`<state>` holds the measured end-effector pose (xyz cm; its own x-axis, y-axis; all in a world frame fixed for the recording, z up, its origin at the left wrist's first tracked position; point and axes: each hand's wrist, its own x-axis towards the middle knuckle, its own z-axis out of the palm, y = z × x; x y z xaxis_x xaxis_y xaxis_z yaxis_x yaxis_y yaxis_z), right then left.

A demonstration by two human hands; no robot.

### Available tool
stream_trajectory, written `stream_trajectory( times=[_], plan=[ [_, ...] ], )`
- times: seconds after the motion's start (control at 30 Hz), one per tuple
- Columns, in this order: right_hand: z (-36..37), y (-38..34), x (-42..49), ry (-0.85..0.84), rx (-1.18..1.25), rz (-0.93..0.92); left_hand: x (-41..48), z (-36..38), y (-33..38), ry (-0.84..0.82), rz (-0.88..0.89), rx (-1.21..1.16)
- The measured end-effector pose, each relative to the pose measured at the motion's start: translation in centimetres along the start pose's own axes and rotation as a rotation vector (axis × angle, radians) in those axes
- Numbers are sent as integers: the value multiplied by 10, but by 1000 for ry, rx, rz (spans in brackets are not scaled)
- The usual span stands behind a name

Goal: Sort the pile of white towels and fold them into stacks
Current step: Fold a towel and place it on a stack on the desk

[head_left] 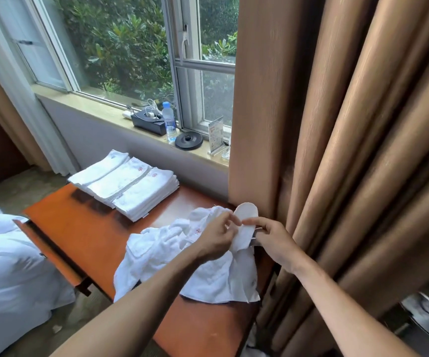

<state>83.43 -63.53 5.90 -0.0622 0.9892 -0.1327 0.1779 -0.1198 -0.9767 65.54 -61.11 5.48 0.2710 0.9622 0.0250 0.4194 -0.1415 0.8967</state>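
Observation:
A loose pile of white towels lies crumpled on the orange table, near its right end. Above the pile's far side, both hands hold a flat white oval piece that looks like a slipper. My left hand pinches its left edge with curled fingers. My right hand grips its right edge, index finger stretched along it. Folded white towels with red emblems sit in neat stacks at the table's far left.
Heavy brown curtains hang close against the table's right side. The windowsill carries a black box, a water bottle, a kettle base and a card stand. A white bed stands to the left.

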Motion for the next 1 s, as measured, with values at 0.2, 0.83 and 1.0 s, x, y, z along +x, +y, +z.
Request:
stream_trajectory(
  times=[0.2,0.83,1.0],
  plan=[
    [3,4,2,39,-180,-137,-6,-2,-5,30,-15,-134],
    [-15,-7,7,63,-621,-288,-9,-3,7,124,1,-389],
    [-16,-2,8,92,-635,-262,-12,-2,12,94,42,-309]
  ],
)
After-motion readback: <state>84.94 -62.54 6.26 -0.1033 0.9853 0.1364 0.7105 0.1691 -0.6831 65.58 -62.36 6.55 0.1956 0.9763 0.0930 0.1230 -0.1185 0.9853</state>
